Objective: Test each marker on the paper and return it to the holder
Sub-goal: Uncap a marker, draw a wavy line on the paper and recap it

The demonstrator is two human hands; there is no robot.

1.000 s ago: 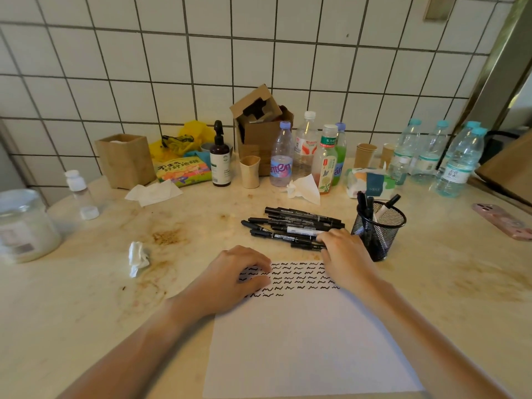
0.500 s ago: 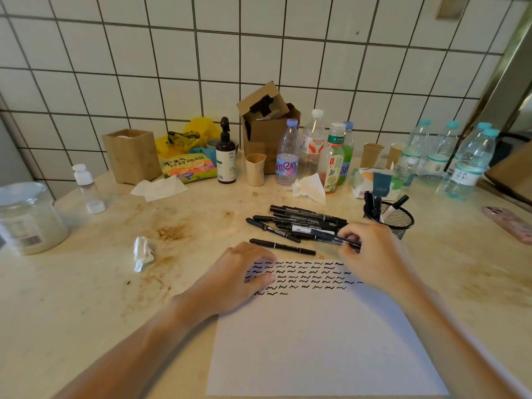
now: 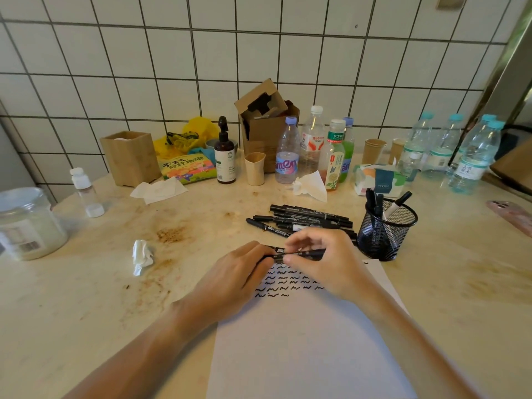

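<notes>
Both my hands, left hand [image 3: 230, 279] and right hand [image 3: 325, 262], grip one marker [image 3: 290, 252] (cap on, I judge); next: uncap, scribble on the paper [image 3: 302, 341].

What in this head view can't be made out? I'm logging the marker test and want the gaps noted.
- Marker: both ends covered by the left hand and right hand; cap state unclear.
- Top squiggle rows on the paper: behind the hands.
- Marker count in the mesh holder: mesh and overlap hide it.
- Marker print: too small.
</notes>
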